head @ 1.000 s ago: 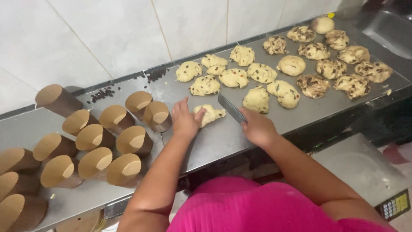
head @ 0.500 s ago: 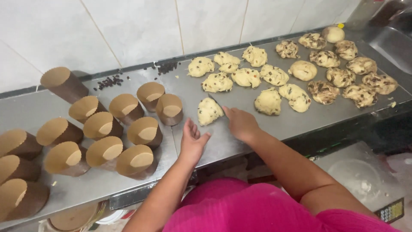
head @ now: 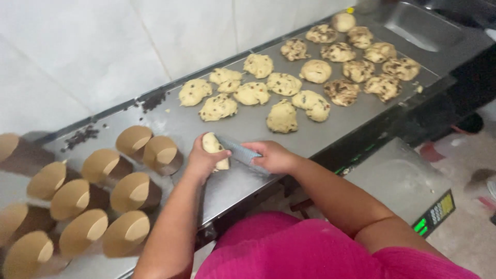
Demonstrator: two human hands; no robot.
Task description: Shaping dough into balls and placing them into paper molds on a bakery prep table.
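Observation:
My left hand [head: 202, 160] grips a pale lump of dough with dark chips [head: 212, 144] just above the steel table [head: 248, 129]. My right hand [head: 271, 156] holds a flat metal scraper [head: 238, 150], its blade pressed against the right side of that lump. Both hands are close together near the table's front edge. Several more dough lumps [head: 283, 117] lie in rows further back and to the right.
Several brown paper baking moulds [head: 132, 192] lie on their sides at the left of the table. Loose dark chips [head: 81, 136] are scattered along the white tiled wall. A digital scale [head: 408, 181] stands below the table edge at the right.
My left hand has picked up the dough lump that lay on the table. My right hand has brought the scraper against it. The view has shifted a little.

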